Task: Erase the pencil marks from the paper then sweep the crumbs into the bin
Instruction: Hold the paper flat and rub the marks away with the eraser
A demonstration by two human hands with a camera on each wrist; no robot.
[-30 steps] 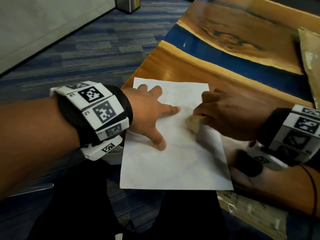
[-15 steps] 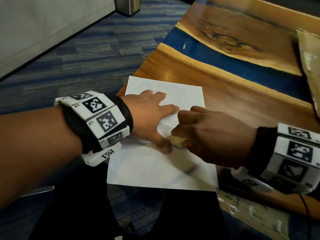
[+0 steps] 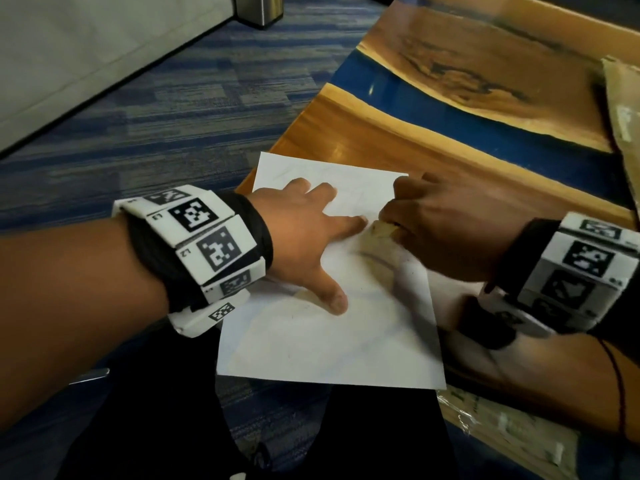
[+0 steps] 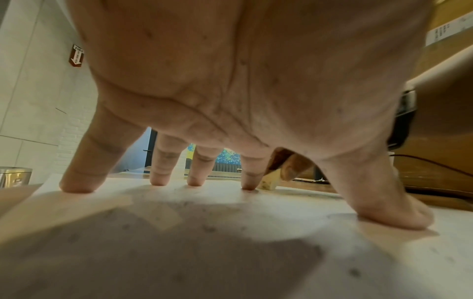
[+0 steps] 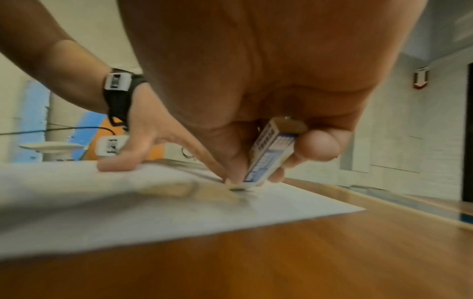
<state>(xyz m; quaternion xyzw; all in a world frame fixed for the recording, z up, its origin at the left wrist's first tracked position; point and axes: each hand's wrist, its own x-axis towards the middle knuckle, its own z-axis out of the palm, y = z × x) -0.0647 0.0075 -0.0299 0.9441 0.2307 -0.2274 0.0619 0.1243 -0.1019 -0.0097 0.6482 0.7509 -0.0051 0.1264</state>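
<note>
Pinning the paper (image 3: 322,337) on the table (image 3: 398,133) edge, your left hand (image 3: 304,237) lies spread flat; your right hand (image 3: 446,226) pinches the eraser (image 5: 271,155), tip down on the sheet beside your left forefinger.

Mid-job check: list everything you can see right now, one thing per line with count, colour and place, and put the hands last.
paper: one, white, near corner of the table, its near edge overhanging
eraser: one, white in a blue-and-white sleeve, tip down on the paper
table: one, brown wood with a blue band, under the paper
bin: one, metallic, on the carpet at the far wall
cardboard: one piece, tan, at the table's far right
plastic-wrapped pack: one, pale, by the table's near edge on the right
carpet: blue striped, left of the table
left hand: fingers spread, pressing the paper flat
right hand: pinching the eraser
</note>
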